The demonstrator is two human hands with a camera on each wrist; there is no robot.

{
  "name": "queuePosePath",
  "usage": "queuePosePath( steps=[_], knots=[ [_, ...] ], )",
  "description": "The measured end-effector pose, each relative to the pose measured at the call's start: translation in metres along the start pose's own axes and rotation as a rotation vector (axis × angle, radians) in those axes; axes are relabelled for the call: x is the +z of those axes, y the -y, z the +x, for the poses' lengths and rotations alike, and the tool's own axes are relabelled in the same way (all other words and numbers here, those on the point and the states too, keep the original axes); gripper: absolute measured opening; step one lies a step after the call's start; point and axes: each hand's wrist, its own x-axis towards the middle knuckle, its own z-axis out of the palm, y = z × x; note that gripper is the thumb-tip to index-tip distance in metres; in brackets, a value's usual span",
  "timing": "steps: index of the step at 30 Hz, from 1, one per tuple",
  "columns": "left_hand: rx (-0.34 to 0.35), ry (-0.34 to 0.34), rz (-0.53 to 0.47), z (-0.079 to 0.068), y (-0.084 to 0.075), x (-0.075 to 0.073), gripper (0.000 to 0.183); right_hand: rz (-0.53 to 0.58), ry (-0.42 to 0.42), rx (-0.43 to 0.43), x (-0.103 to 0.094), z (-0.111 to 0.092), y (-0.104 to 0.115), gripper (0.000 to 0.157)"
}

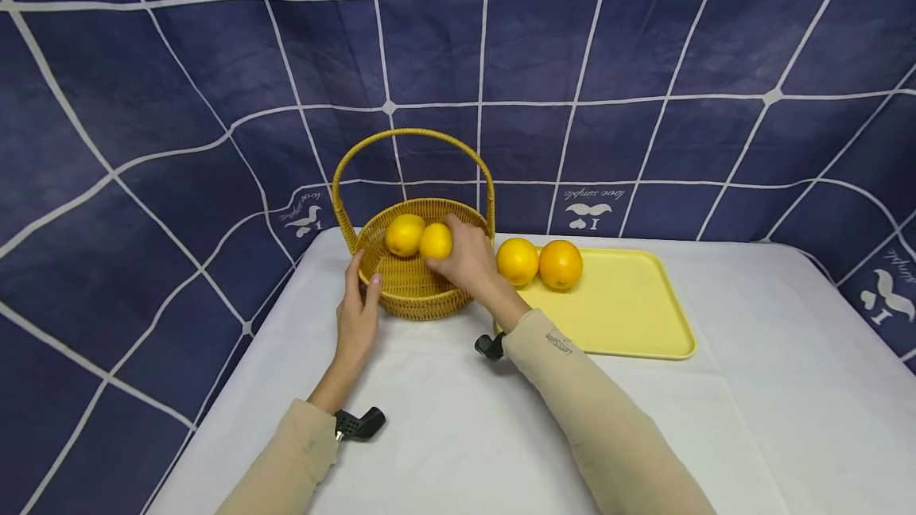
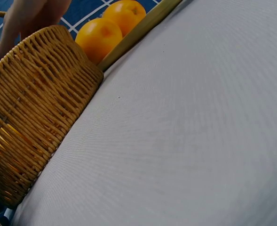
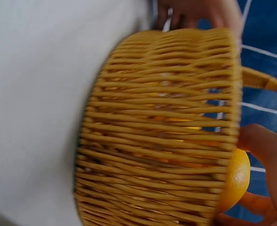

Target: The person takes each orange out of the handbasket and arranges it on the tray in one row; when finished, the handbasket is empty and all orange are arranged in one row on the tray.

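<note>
A woven wicker basket point(image 1: 418, 307) with a tall hoop handle stands at the back of the table. My left hand point(image 1: 358, 324) holds its left side, with the thumb by the rim. My right hand point(image 1: 468, 257) reaches over the basket's right side and grips an orange point(image 1: 435, 242) inside the rim. In the right wrist view this orange point(image 3: 236, 181) shows between fingers and thumb, partly behind the weave. Another orange point(image 1: 405, 234) lies in the basket, left of the held one.
To the right of the basket lies a yellow tray point(image 1: 622, 308). Two oranges, one yellower point(image 1: 518, 261) and one deeper in colour point(image 1: 560, 265), sit side by side at its back left. A blue checked curtain point(image 1: 544, 46) hangs behind the white-covered table point(image 1: 429, 420).
</note>
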Motion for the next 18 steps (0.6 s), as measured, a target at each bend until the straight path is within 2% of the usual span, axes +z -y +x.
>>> queuePosePath(
  steps=[5,10,18],
  knots=[
    [-0.011,0.015,-0.001,-0.001,0.0,-0.001,0.06,0.113,-0.06,-0.053,-0.017,-0.013,0.004,0.072],
    [-0.005,0.018,0.002,0.0,-0.001,0.0,0.06,0.242,-0.103,-0.056,-0.042,-0.031,0.004,0.074],
    [-0.005,0.006,0.0,0.002,-0.001,-0.001,0.06,0.321,-0.164,-0.033,-0.079,-0.058,-0.022,0.072]
  ],
)
